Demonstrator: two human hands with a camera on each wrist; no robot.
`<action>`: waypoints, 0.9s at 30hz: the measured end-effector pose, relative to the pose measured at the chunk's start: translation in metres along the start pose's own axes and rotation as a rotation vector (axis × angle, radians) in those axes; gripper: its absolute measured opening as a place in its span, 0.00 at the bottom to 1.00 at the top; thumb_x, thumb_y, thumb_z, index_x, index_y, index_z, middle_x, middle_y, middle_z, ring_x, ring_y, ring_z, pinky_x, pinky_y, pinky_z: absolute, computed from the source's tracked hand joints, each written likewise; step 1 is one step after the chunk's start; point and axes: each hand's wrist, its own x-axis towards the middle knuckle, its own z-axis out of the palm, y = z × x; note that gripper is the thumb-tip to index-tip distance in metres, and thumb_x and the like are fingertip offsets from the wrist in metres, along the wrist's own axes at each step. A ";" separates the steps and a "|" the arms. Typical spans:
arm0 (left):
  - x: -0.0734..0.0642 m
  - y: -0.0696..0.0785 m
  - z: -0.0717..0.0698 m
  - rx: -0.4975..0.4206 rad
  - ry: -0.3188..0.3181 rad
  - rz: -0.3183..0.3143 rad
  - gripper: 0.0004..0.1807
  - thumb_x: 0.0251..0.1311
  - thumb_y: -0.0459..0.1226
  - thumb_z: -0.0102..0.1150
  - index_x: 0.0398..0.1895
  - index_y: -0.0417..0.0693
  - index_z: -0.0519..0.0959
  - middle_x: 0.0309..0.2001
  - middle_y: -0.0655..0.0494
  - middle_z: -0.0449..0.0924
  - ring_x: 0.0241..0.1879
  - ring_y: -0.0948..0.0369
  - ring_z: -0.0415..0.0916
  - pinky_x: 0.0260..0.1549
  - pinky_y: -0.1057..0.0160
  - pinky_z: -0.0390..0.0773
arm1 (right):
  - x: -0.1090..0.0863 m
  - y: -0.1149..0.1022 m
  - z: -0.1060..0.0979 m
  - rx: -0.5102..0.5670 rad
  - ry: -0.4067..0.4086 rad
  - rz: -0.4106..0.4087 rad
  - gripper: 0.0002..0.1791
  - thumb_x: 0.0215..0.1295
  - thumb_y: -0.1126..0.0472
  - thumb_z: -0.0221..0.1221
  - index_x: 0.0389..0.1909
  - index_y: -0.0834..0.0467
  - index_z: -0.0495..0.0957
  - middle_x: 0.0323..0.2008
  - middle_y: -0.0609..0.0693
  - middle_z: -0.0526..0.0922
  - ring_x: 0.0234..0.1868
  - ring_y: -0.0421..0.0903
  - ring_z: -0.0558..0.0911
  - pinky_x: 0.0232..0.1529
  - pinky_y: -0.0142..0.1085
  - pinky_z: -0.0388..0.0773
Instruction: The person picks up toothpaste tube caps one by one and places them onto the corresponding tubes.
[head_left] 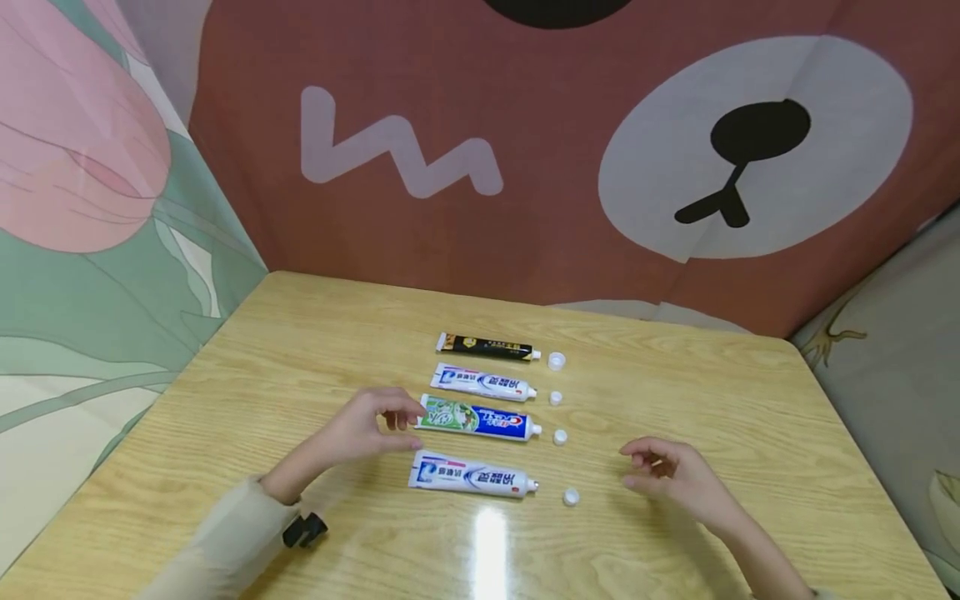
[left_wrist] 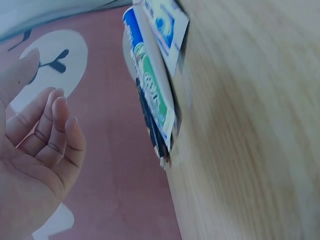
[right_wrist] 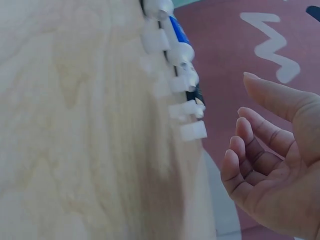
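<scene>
Several toothpaste tubes lie in a column, nozzles to the right: a black tube [head_left: 487,347] farthest off, a white tube [head_left: 483,382], a green and blue tube [head_left: 476,417], and another white tube [head_left: 472,476] nearest me. Beside each bare nozzle sits a white cap, the nearest cap [head_left: 572,497] lying by the closest tube. My left hand [head_left: 375,425] hovers at the tail ends of the green and blue tube and the nearest tube, fingers loosely bent around nothing. To the right of the caps, my right hand [head_left: 675,479] is held over the wood with relaxed, empty fingers.
The wooden table [head_left: 300,333] carries the tubes and caps. A cloth with a bear print [head_left: 450,242] hangs along its far edge, with more printed fabric at both sides. A small black clip [head_left: 304,530] shows at the left sleeve.
</scene>
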 end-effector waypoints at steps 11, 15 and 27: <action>0.009 0.000 0.017 -0.026 -0.210 0.024 0.18 0.47 0.39 0.67 0.42 0.39 0.80 0.34 0.52 0.78 0.31 0.58 0.74 0.28 0.66 0.76 | 0.008 0.007 0.019 -0.020 -0.098 -0.030 0.19 0.51 0.63 0.65 0.43 0.67 0.75 0.31 0.55 0.74 0.32 0.42 0.73 0.29 0.30 0.73; 0.013 0.000 0.022 0.009 -0.264 0.004 0.21 0.47 0.41 0.67 0.45 0.40 0.80 0.36 0.54 0.78 0.33 0.60 0.74 0.31 0.66 0.76 | 0.010 0.010 0.026 -0.041 -0.114 -0.011 0.21 0.48 0.60 0.66 0.43 0.65 0.76 0.32 0.54 0.75 0.33 0.43 0.73 0.30 0.29 0.72; 0.021 -0.002 0.038 0.061 -0.287 -0.045 0.22 0.46 0.41 0.68 0.44 0.40 0.80 0.37 0.56 0.78 0.34 0.64 0.72 0.34 0.70 0.74 | 0.016 0.014 0.042 -0.110 -0.048 -0.141 0.20 0.43 0.60 0.70 0.39 0.62 0.79 0.28 0.49 0.75 0.27 0.41 0.72 0.24 0.29 0.71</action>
